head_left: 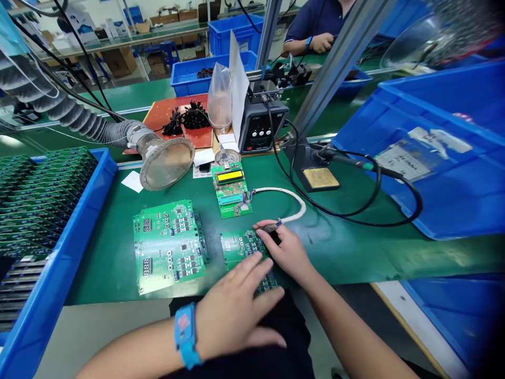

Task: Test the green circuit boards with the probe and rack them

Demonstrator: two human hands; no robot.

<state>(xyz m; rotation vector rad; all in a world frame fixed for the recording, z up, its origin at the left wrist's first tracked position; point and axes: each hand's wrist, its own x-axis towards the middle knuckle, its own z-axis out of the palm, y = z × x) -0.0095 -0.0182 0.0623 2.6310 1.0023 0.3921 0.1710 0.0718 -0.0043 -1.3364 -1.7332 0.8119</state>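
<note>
My left hand, with a blue wrist strap, is spread over a green circuit board and hides much of it; whether the fingers touch it I cannot tell. My right hand pinches a dark connector against the far right edge of that board. From the connector a white sleeved cable curves back to a programmer board with a lit yellow display. Left of my hands lies a stack of circuit boards, each top half bearing a small digit display.
A blue bin of upright boards stands at the left, under a fume hose. Behind are a soldering station and an iron stand with sponge. A large blue crate is at right; a co-worker sits across.
</note>
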